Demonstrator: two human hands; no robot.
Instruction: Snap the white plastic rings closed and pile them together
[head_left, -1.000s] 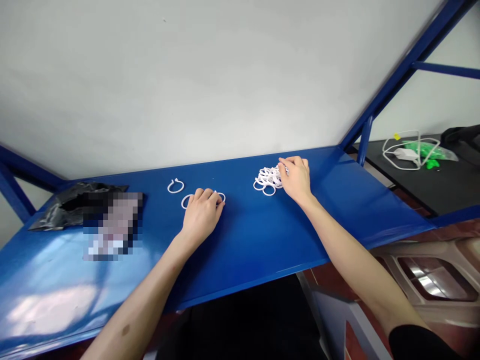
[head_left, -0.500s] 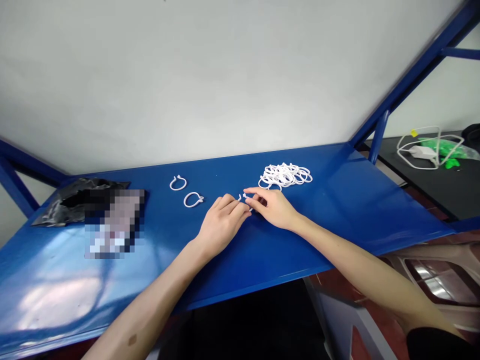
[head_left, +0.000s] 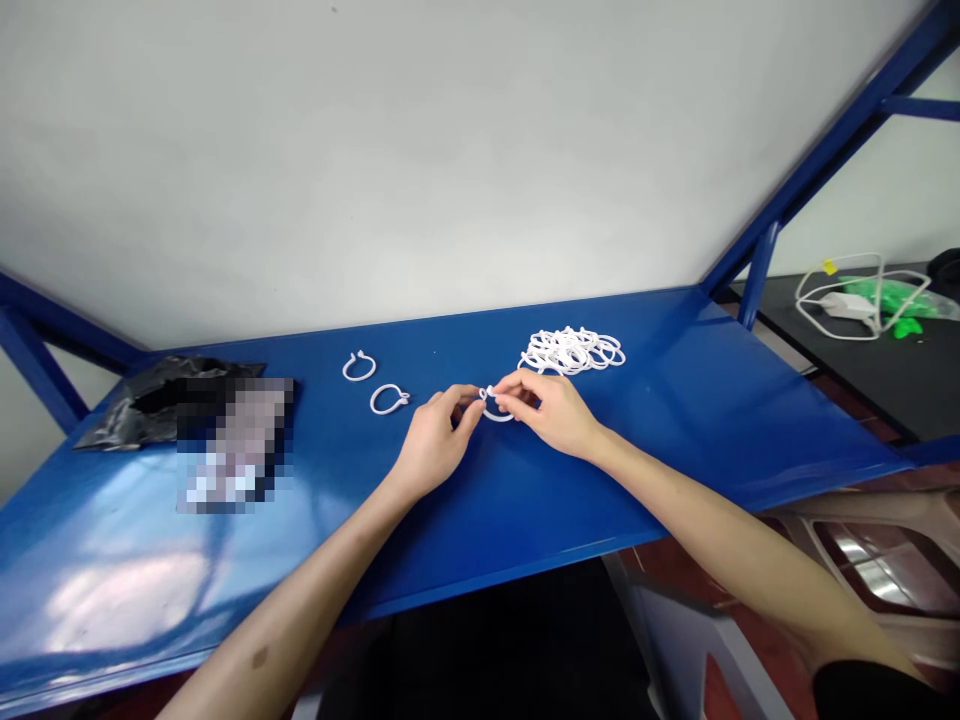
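Observation:
A white plastic curtain ring (head_left: 497, 416) is held low over the blue table, its two small knobbed ends pointing away from me. My left hand (head_left: 441, 432) pinches the ring's left end between thumb and fingers. My right hand (head_left: 549, 408) has thumb and fingertips closed on its right end. Left of my hands lie two more rings: an open ring (head_left: 359, 368) with a gap between its ends, and a nearer ring (head_left: 388, 400) whose ends meet. Just beyond my right hand is a heap of white rings (head_left: 574, 350).
On the blue table (head_left: 480, 530), a crumpled black plastic bag (head_left: 127, 425) and a blurred-out item (head_left: 244, 440) lie at the left. A white wall (head_left: 420, 180) rises behind. Blue frame bars (head_left: 761, 270) slant up at the right, beside a dark table (head_left: 847, 360) with a white cable.
My left fingers have shifted from covering the ring to pinching its left end, so its lower curve now shows. The ring's ends appear closer together. My right hand stays nearly in place.

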